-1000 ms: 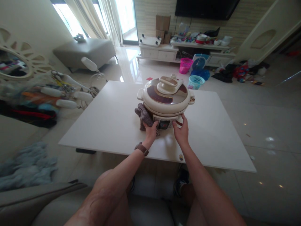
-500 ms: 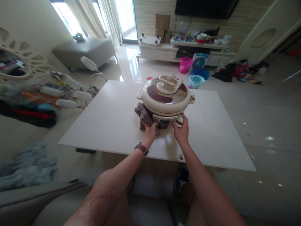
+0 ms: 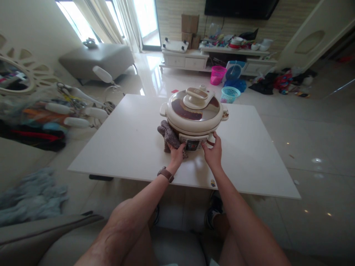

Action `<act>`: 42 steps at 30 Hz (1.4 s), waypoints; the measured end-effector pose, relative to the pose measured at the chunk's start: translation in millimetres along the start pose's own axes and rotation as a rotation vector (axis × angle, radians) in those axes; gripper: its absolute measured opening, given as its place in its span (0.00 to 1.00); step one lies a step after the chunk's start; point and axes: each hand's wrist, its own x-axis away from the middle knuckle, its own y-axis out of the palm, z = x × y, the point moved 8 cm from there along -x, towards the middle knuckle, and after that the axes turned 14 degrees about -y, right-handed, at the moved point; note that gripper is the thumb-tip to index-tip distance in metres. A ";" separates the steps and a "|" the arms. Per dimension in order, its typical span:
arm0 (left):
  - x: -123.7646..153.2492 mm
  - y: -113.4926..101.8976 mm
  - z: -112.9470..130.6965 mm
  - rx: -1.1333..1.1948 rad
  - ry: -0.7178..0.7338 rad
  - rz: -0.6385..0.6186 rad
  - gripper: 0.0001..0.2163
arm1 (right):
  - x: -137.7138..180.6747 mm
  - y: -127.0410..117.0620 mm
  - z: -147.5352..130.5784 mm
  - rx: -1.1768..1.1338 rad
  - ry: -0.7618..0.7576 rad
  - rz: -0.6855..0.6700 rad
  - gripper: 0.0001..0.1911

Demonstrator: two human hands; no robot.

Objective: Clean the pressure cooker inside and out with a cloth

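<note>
A cream electric pressure cooker [image 3: 194,114] with a brown glass lid and a cream handle stands on the white table [image 3: 133,140]. A grey-brown cloth [image 3: 168,135] lies bunched against its left side. My left hand [image 3: 176,154], with a brown watch on the wrist, grips the near end of the cloth at the cooker's base. My right hand [image 3: 213,152] is curled against the cooker's front, right of the dark control panel [image 3: 192,145].
A pink basket [image 3: 217,75] and a teal basket [image 3: 229,95] sit on the shiny floor beyond the table. A white TV cabinet [image 3: 188,61] stands at the back. Clutter with white handles [image 3: 74,111] lies left of the table. My bare knees are below.
The view has shifted slightly; both hands stay at the cooker's front with no clear movement.
</note>
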 end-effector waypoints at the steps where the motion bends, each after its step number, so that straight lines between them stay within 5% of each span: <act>1: -0.4 -0.2 -0.7 -0.004 -0.004 0.001 0.35 | 0.0 -0.1 0.2 0.000 0.003 0.000 0.45; 20: -8.2 1.8 -10.0 0.004 0.042 -0.029 0.34 | 0.3 -0.4 2.0 -0.021 0.005 -0.033 0.45; 27: -8.6 3.3 -9.1 0.001 0.029 -0.040 0.38 | 2.8 7.6 -5.0 0.094 -0.126 -0.079 0.53; 42: 0.2 2.0 -0.4 -0.175 0.226 0.068 0.44 | 4.5 15.5 -11.0 0.144 -0.182 -0.059 0.58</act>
